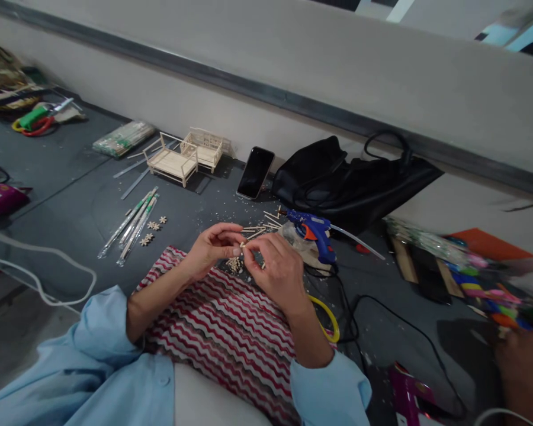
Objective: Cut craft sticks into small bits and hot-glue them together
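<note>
My left hand (214, 249) and my right hand (279, 269) meet fingertip to fingertip above the table's front part. Between them they pinch a small pale wooden piece (243, 244); its exact shape is too small to make out. Thumb and fingers are closed on it on both sides. Just below lies a pile of tiny wooden bits (234, 265). Thin wooden sticks (272, 221) are scattered behind my right hand. A blue glue gun (316, 231) rests to the right of them. Left of my left hand are small flower-shaped wooden pieces (153, 225).
Two miniature wooden benches (172, 164) stand near the wall beside a phone (256, 173) and a black bag (350, 177). Wrapped stick packs (133, 223) lie to the left. A striped cloth (222, 319) covers my lap. A black cable (395, 313) and yellow-handled scissors (331, 319) lie right. Another person's arm (524, 367) shows at the right edge.
</note>
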Demonstrator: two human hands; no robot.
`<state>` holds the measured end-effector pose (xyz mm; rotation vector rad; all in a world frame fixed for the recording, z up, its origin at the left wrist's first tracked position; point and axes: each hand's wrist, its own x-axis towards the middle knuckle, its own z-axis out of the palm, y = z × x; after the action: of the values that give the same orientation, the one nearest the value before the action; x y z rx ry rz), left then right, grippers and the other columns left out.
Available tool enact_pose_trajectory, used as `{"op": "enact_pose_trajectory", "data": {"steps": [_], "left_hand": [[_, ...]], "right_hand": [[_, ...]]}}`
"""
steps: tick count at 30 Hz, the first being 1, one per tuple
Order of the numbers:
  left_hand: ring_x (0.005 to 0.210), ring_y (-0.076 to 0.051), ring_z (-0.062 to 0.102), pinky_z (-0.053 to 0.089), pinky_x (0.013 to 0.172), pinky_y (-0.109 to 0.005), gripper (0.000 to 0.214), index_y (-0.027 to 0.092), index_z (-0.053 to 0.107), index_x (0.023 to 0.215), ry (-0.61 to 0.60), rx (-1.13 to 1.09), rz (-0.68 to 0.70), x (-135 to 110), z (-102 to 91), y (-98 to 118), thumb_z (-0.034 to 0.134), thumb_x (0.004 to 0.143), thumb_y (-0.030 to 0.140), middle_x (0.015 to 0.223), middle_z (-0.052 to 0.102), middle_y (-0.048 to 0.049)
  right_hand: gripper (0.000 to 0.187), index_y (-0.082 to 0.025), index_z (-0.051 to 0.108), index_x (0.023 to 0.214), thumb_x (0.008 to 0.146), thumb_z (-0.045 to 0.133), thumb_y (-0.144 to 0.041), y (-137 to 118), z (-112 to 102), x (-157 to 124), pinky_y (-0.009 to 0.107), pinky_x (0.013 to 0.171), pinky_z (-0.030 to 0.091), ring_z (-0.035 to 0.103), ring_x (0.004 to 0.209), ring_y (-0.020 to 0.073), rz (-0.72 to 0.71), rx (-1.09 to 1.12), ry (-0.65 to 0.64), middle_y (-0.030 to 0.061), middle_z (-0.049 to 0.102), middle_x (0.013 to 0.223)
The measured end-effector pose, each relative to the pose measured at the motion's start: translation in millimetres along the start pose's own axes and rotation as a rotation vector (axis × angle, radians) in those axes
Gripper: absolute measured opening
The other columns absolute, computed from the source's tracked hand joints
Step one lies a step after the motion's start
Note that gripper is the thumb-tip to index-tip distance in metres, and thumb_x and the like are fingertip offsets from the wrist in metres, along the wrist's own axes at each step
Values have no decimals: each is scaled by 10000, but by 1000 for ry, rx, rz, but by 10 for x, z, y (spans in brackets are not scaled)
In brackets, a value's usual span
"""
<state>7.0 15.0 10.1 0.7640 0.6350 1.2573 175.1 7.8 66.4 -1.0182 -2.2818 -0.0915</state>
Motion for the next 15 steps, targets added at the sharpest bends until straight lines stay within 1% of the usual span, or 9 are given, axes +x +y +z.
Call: {"op": "enact_pose_trajectory", "data": {"steps": [3,6,10,15], "left_hand": [[770,-108,634,514,738,-234,474,191,714,1007,10,29,20,12,-15,12,862,566,99,910,731,-30],[775,-103,630,511,727,-217,471,191,714,1007,8,56,36,19,-30,29,861,569,102,874,720,-20],[771,-108,632,515,730,-223,465,179,705,1025,-38,123,57,12,-43,33,859,589,128,853,721,-24],[780,-119,635,515,744,-238,435,171,695,1031,-80,226,89,5,-46,12,849,624,171,850,724,-31]], "right_hand": [[113,-214,548,794,902,537,-182,22,-43,3,272,723,432,581,810,163,-3,-13,-2,23,636,782],[116,-208,557,798,904,532,-169,39,-80,3,269,713,422,581,803,157,-22,-42,-41,21,638,787],[142,-207,572,789,917,516,-178,36,-102,2,277,672,391,560,773,161,-44,-92,-116,21,627,768],[151,-201,577,796,931,510,-205,13,-106,8,295,667,374,545,774,171,-60,-115,-175,33,630,791]]}}
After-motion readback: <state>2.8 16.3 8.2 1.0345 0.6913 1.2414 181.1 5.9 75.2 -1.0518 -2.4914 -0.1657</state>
